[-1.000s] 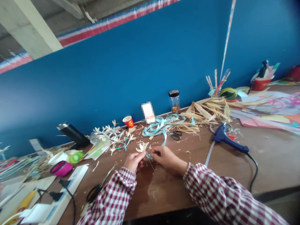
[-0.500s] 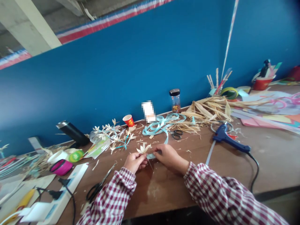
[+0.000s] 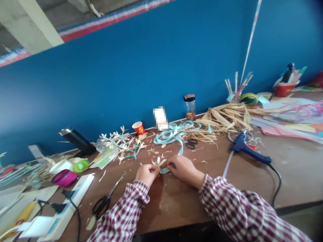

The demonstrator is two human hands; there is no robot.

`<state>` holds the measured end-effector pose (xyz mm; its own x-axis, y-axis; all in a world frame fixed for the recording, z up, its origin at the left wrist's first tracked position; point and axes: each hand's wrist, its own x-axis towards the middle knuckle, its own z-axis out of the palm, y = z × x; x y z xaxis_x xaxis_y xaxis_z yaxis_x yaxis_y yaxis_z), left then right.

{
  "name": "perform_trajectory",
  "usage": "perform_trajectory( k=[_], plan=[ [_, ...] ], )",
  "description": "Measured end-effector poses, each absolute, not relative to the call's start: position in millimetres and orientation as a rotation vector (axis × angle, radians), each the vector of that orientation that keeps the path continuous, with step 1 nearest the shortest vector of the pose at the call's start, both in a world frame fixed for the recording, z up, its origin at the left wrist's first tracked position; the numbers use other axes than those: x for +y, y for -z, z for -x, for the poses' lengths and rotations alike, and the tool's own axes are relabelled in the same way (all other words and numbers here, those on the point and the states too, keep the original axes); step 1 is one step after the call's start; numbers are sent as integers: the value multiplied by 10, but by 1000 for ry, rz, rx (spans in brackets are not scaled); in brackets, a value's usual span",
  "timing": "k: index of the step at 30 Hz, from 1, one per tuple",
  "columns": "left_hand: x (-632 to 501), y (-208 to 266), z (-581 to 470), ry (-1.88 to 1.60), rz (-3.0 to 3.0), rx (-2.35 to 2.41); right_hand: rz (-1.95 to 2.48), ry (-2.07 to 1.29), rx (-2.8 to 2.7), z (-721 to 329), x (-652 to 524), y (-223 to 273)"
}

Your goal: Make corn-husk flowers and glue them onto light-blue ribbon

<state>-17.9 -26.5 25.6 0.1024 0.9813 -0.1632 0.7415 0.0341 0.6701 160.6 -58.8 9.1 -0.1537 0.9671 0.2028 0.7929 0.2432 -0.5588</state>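
Note:
Pinched between the fingers of my left hand (image 3: 147, 175) is the base of a pale husk flower (image 3: 158, 162), its pointed petals spread upward. My right hand (image 3: 183, 169) is closed on a light blue ribbon (image 3: 165, 170), close to the flower's base. The ribbon's short stretch spans the small gap between my hands. Behind my right hand the ribbon runs back to a loose light blue heap (image 3: 168, 135). The flower's stem is mostly hidden by my left fingers.
Scissors (image 3: 102, 205) lie left of my left sleeve, beside a white power strip (image 3: 69, 208). A blue glue gun (image 3: 242, 144) rests at right with its cord. Farther back are dark-handled scissors (image 3: 191, 144), dry husks (image 3: 224, 116), finished flowers (image 3: 118, 139), a red cup (image 3: 138, 128) and a lidded jar (image 3: 189, 107).
My left hand has turned and moved slightly right, bringing the flower nearer my right hand. The thin stem seen below the flower earlier is now hidden. My right hand stays on the ribbon.

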Motion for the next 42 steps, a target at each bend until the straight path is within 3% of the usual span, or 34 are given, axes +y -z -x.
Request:
perform_trajectory(
  k=[5,9,18,23,29,35,42],
  plan=[
    [-315,-197,240,-511,-2116,1767,1630,-397,-2034,-1618,-602,-81],
    [-398,-100,340,-628,-2433,1520,1631,-384,-2064,-1631,-615,-101],
    [-413,-107,608,-515,-2836,1395,1721,-340,-2042,-1679,-614,-133],
    [-448,-213,506,-590,-2643,1694,1740,-334,-2019,-1671,-593,-130],
    [-503,-234,135,-387,-2167,1761,1733,-328,-2017,-1651,-592,-101],
    [-489,-201,103,-533,-2344,1650,1691,-333,-2004,-1688,-646,-146],
    [-442,-88,210,-448,-2580,1519,1661,-375,-1975,-1685,-618,-185]
  ],
)
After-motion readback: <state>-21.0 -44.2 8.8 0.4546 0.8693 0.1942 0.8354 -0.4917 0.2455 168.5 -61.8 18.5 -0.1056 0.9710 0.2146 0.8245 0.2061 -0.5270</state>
